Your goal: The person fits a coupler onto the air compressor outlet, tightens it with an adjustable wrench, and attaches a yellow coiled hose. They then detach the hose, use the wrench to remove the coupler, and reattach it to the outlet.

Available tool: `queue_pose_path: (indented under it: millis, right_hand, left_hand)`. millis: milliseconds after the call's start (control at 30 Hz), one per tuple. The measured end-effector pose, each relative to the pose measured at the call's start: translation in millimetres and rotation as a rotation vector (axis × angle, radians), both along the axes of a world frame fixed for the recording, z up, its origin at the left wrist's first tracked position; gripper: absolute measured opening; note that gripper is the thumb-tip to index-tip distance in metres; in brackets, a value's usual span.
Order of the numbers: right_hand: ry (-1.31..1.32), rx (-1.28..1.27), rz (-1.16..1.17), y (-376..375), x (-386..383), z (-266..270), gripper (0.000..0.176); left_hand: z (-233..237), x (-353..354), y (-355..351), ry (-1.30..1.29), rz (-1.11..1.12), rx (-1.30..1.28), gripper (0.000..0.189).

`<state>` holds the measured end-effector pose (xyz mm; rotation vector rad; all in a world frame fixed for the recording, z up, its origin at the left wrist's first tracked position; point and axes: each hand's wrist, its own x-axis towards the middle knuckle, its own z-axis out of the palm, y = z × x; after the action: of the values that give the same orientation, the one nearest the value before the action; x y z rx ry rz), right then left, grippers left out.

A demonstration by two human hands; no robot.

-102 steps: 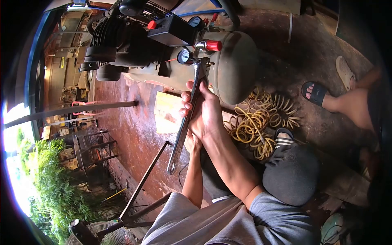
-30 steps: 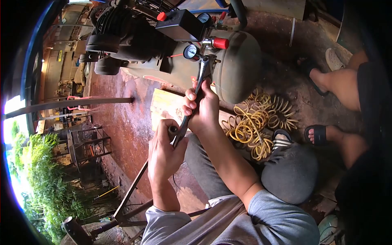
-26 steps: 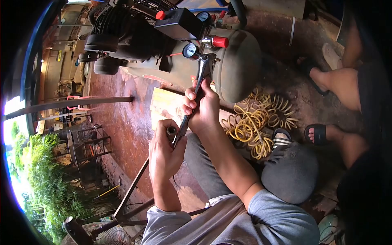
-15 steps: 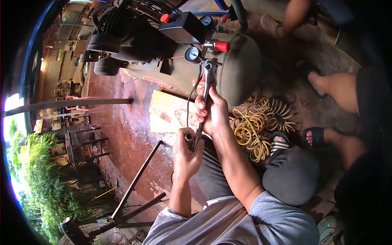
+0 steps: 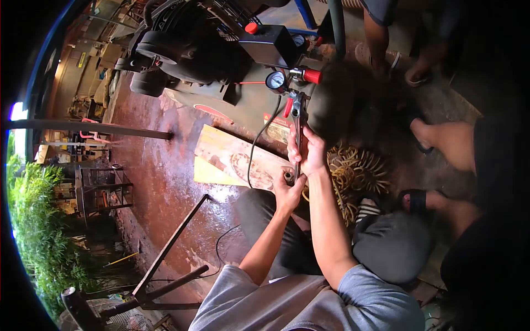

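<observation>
Wrench (image 5: 298,113) sits on the fitting (image 5: 298,95) just under the gauge (image 5: 275,80) — right hand (image 5: 311,154) clenched round its handle, left hand (image 5: 287,193) gripping the tail end, further below the gauge. Reckon it's the turning step — next pull needs the head kept seated.

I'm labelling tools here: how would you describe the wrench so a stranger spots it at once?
Start at the olive-green compressor tank up top and find its round pressure gauge. Just below the gauge, a long silvery wrench runs down toward the person. Unlike the black cable beside it, it is straight, shiny, and gripped by the right hand above the left hand.
</observation>
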<state>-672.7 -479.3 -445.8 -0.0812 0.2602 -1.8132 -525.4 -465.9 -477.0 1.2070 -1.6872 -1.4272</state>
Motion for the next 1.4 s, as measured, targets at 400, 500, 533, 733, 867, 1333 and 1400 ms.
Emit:
queue_pose_path:
  millis: [400, 500, 533, 733, 867, 1333, 1400]
  right_hand:
    - [0.379, 0.064, 0.085, 29, 29, 14, 0.05]
    - [0.936, 0.26, -0.068, 38, -8, 27, 0.044]
    - [0.928, 0.477, -0.188, 44, -19, 51, 0.039]
    - [1.022, 0.678, -0.542, -10, -54, 82, 0.031]
    - [1.145, 0.642, -0.34, -18, -68, 78, 0.028]
    - [1.027, 0.611, -0.489, -18, -61, 78, 0.021]
    - [1.015, 0.66, -0.383, -21, -64, 73, 0.021]
  left_hand:
    - [9, 18, 10, 0.2, 0.094, -0.013, 0.025]
    - [6, 36, 5, 0.295, 0.043, -0.259, 0.025]
    - [1, 43, 2, 0.301, 0.037, -0.294, 0.026]
    - [-9, 54, -21, 0.295, 0.199, -0.299, 0.024]
    - [-12, 54, -26, 0.213, 0.243, -0.332, 0.024]
    - [-29, 46, -33, 0.224, 0.189, -0.331, 0.022]
    - [-26, 47, -35, 0.2, 0.198, -0.336, 0.021]
